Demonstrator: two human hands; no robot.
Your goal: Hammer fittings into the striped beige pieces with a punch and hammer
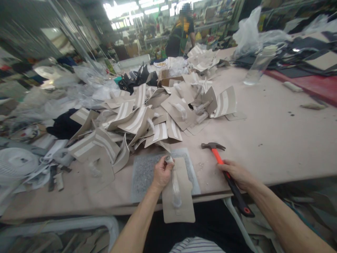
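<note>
My left hand (162,174) is closed on the upper end of a plastic-wrapped handle (176,188), which runs down the face of a beige panel (188,196). The panel's lower part juts past the table edge over my lap. Beneath its upper part lies a grey speckled slab (146,172) with a pale border. My right hand (235,172) grips the orange and black shaft of a claw hammer (217,156). The hammer's head rests at or just above the table, to the right of the slab; contact cannot be told.
A heap of similar beige panels (165,102) with white strips covers the table's middle and back. A clear bottle (259,66) stands at back right, near dark panels (302,49). A white fan (17,161) is at left. Another person (179,37) is beyond the table.
</note>
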